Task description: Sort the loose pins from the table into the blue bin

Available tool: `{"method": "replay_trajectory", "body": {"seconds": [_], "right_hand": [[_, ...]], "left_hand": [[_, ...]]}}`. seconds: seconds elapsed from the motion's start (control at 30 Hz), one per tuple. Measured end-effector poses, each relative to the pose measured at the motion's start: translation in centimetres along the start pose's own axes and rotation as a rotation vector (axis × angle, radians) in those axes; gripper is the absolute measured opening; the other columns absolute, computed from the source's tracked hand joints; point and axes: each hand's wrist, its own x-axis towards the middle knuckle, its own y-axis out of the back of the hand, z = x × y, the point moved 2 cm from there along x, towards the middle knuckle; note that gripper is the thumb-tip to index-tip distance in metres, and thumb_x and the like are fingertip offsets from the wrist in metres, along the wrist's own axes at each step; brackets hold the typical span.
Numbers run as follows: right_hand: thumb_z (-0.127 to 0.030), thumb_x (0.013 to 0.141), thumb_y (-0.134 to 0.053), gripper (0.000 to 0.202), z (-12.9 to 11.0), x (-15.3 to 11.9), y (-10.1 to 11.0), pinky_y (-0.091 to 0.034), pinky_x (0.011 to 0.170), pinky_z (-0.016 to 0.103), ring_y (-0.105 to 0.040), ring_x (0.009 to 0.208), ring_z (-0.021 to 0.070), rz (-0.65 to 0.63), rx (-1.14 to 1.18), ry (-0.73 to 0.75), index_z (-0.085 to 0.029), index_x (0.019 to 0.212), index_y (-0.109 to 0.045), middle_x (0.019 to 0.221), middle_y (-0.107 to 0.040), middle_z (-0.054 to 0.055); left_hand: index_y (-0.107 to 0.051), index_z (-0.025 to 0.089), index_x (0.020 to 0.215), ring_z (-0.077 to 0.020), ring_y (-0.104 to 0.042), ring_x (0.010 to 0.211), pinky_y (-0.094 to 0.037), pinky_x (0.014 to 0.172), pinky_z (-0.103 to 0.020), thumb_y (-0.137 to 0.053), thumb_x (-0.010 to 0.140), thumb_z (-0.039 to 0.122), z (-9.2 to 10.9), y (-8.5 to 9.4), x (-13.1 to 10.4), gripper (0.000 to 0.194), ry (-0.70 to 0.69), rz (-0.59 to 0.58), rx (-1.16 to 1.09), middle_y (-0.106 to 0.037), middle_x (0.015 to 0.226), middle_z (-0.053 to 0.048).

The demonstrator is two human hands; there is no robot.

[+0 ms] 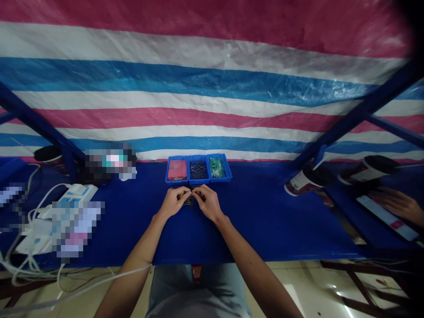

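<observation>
My left hand [174,201] and my right hand [207,201] meet over a small pile of dark, thin pieces [188,202] on the blue table. The fingers of both are pinched together, and whatever lies between the fingertips is too small to make out. Just beyond them stand three blue bins side by side: the left bin [176,182] holds a pink stack, the middle bin [199,181] dark screw-like pieces, and the right bin [221,179] green items in clear plastic.
White power strips [77,192] with tangled cables lie at the left, beside blurred items. Two cups, one nearer [300,180] and one farther [361,170], stand at the right. Another person's hand [397,204] touches a phone [380,214]. Blue frame bars flank the striped sheet.
</observation>
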Motion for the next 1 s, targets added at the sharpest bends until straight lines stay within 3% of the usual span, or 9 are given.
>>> {"method": "replay_trajectory", "body": {"seconds": [0.43,0.7,1.0], "right_hand": [[-0.036,0.101,-0.049,0.026,-0.17,0.14,0.16,-0.042,0.064,0.026,-0.054,0.067,0.0148,0.003,-0.014,-0.003,-0.020,0.090,-0.067,0.082,-0.060,0.003],[-0.041,0.103,-0.044,0.042,0.35,0.30,0.08,-0.035,0.058,0.024,-0.046,0.059,0.0130,-0.012,-0.076,-0.029,-0.020,0.069,-0.054,0.065,-0.052,-0.001],[-0.041,0.102,-0.047,0.035,0.34,0.25,-0.01,-0.037,0.060,0.025,-0.048,0.060,0.0136,-0.029,-0.013,-0.020,-0.020,0.077,-0.061,0.069,-0.055,0.000]], "left_hand": [[-0.072,0.014,0.092,-0.0084,-0.033,0.049,-0.029,0.053,-0.021,-0.057,0.094,0.041,-0.24,-0.08,0.00,0.030,0.003,0.018,0.002,-0.039,0.051,0.007],[-0.070,0.014,0.088,-0.0086,-0.033,0.049,-0.028,0.053,-0.021,-0.055,0.094,0.043,0.03,-0.06,0.00,0.034,0.003,0.030,-0.009,-0.038,0.051,0.007],[-0.070,0.014,0.089,-0.0086,-0.032,0.048,-0.027,0.052,-0.021,-0.055,0.094,0.041,-0.11,-0.04,0.01,0.032,0.002,0.026,-0.017,-0.039,0.050,0.007]]}}
